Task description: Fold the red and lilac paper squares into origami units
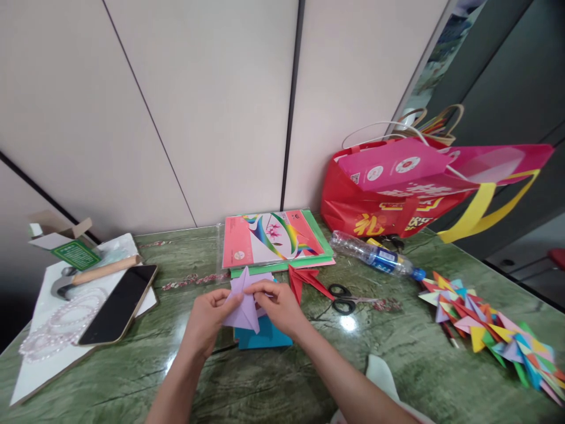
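Between my two hands is a folded sheet of lilac origami paper, raised over the table with one point upward and another downward. My left hand pinches its left side between thumb and fingers. At the upper right of the same paper, my right hand has its thumb and fingertips closed on it. Just beneath lie blue paper sheets, partly covered by the hands. A red folded paper piece rests to the right of my right hand, beside black-handled scissors.
Behind the hands lies a pack of coloured paper. To the right are a plastic bottle, a red gift bag and a row of colourful folded paper. On the left, a phone, a hammer and a small green box sit by a white board.
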A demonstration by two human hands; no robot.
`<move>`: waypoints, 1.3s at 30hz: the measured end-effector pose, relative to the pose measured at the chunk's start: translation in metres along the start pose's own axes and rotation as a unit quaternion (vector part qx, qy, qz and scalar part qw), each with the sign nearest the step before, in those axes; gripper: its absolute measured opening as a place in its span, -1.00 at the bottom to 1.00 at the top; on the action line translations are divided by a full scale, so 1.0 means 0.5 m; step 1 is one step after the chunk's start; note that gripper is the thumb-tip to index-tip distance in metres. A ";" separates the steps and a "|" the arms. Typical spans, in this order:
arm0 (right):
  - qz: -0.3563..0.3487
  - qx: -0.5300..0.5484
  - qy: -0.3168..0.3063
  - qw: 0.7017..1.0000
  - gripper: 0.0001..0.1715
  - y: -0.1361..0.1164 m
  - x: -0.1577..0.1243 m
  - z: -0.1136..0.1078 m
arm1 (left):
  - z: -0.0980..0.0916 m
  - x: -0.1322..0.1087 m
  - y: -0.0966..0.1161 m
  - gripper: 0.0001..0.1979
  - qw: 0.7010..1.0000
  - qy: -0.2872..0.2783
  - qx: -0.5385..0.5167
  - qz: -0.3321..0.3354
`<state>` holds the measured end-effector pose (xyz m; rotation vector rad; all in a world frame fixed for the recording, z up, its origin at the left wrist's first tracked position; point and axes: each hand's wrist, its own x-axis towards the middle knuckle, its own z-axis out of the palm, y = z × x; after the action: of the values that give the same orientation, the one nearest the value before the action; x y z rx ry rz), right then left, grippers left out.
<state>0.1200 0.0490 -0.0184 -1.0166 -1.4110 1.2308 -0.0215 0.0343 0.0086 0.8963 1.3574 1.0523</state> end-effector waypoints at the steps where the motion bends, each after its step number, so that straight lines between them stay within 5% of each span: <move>1: -0.003 -0.001 0.000 1.000 -0.76 -0.001 0.000 0.000 | 0.000 0.000 -0.001 -0.68 1.000 -0.003 -0.003 -0.001; 16: -0.024 0.006 0.018 1.000 -0.83 0.011 0.000 -0.001 | 0.001 0.002 -0.008 -0.73 0.999 -0.051 -0.006 -0.010; 39: -0.039 0.000 0.045 0.998 -0.85 0.007 -0.002 0.000 | 0.008 0.004 -0.020 -0.72 0.999 -0.025 -0.021 -0.020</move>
<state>0.1204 0.0487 -0.0220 -0.9947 -1.3690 1.1150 -0.0170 0.0333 -0.0012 0.8565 1.3018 1.0173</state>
